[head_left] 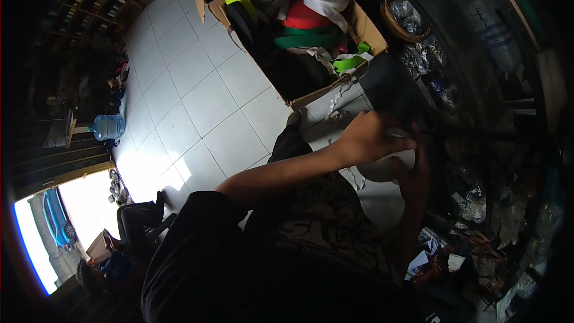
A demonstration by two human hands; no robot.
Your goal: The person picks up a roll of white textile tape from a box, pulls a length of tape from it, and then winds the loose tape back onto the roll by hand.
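My left hand (366, 136) reaches across from the left, its fingers bent and closed at the top of a white roll (382, 171). The roll looks like wound strap, though the shade leaves its material unclear. On the right side of the roll, my right hand (417, 164) curls around its edge, mostly in shadow. Just beyond the hands stands an open cardboard box (276, 91). Inside it lie rolls of strap: a red one (302, 15), a green one (308, 39), a grey-white one (327, 3) and a yellow one (241, 6).
White scraps (339, 103) lie on the tiled floor (206, 96) by the box. Along the right, dark shelving holds baskets (406, 18) and clear bags (472, 203). A blue water jug (109, 127) stands at left, near a bright doorway (78, 215) and a black chair (140, 221).
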